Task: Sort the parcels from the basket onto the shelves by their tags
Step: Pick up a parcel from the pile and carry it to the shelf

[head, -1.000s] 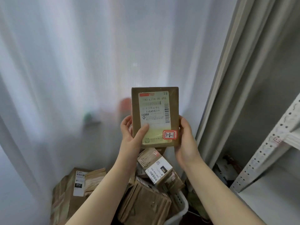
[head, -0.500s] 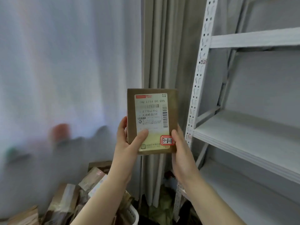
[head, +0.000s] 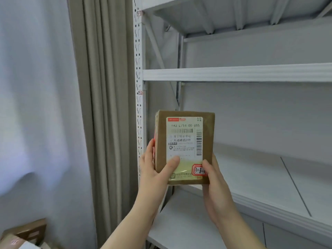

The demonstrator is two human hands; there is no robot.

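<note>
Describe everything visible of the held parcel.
The parcel is a brown cardboard box held upright before the white shelves. A white shipping label with barcodes covers its front; a red-bordered tag at lower right starts 3-1. The left hand grips its left edge, thumb on the label; the right hand holds its lower right corner.

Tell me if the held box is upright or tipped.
Upright: the box has its label text level, the red tag at the bottom corner, left hand and right hand gripping its lower sides.

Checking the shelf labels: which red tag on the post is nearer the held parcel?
The lower tag, just under the middle beam; the upper tag sits higher.
</note>
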